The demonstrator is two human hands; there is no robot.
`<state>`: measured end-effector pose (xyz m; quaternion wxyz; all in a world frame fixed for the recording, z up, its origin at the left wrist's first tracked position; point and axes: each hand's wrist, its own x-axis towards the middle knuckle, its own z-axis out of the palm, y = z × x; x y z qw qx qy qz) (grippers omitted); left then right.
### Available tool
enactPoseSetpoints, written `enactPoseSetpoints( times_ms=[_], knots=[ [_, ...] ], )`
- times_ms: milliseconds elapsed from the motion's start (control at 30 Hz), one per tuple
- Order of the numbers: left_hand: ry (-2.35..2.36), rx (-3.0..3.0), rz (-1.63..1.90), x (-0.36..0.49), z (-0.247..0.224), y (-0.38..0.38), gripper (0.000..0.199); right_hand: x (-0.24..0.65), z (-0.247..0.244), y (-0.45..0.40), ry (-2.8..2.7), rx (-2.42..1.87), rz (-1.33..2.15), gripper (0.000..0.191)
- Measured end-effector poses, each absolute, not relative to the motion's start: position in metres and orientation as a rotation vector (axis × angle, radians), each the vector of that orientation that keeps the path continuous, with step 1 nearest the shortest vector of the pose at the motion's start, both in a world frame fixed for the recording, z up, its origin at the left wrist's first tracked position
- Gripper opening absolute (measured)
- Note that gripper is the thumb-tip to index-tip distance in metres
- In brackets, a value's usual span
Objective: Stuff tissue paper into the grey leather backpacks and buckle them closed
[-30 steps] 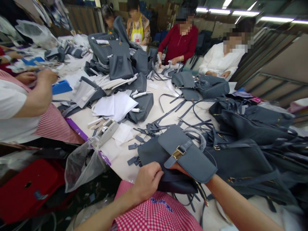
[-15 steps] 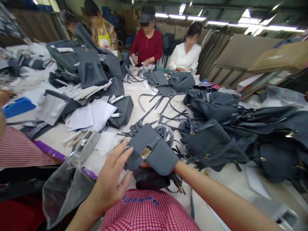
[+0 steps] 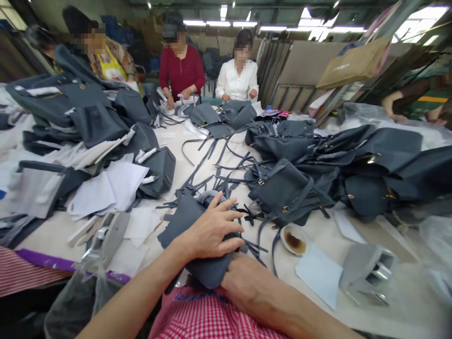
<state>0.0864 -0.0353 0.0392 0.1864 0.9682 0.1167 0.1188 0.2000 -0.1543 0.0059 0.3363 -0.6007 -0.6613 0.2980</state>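
L hand [image 3: 213, 228] open flat on bag [image 3: 208, 270]; R hand [image 3: 242, 278] fingers hidden, grip unclear.

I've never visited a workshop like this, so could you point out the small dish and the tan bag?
Small dish [image 3: 304, 233]: head view, on its pale inner wall.
Tan bag [image 3: 357, 63]: head view, on its front.

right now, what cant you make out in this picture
Fingers of the right hand: head view, hidden by the dark grey bag
Bag surface under the left hand: head view, covered by that palm
Blue lettering on the red checked apron: head view, blurred
Lettering on the tan bag: head view, too small
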Motion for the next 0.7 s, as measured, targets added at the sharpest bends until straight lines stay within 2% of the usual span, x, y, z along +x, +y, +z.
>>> enactPoseSetpoints(
  times_ms=[100, 167, 267, 300, 367, 433, 500, 700],
  knots=[
    [0.356, 2.7, 0.358, 0.084, 0.033, -0.032, 0.028, 0.248, -0.003, -0.188, -1.616, -1.659, 0.918, 0.024],
    [0.345, 2.702, 0.337, 0.086, 0.031, -0.032, 0.027, 0.268, -0.02, -0.205, -1.273, -1.82, 0.959, 0.022],
    [0.346, 2.755, 0.281, 0.095, 0.036, -0.037, 0.024, 0.267, -0.051, -0.217, -0.863, -1.743, 1.264, 0.047],
    [0.342, 2.785, 0.259, 0.098, 0.039, -0.04, 0.025, 0.261, -0.058, -0.218, -0.792, -1.666, 1.362, 0.049],
    [0.288, 2.837, 0.215, 0.107, 0.046, -0.051, 0.028, 0.249, -0.063, -0.215, -0.697, -1.522, 1.465, 0.037],
    [0.168, 2.838, 0.154, 0.114, 0.05, -0.066, 0.028, 0.244, -0.059, -0.212, -0.638, -1.418, 1.466, 0.029],
    [0.098, 2.799, 0.073, 0.12, 0.048, -0.08, 0.024, 0.245, -0.051, -0.209, -0.584, -1.352, 1.428, 0.03],
    [0.332, 2.872, -0.063, 0.127, 0.018, -0.089, 0.013, 0.253, -0.042, -0.207, -0.453, -1.252, 1.371, 0.037]
  ],
)
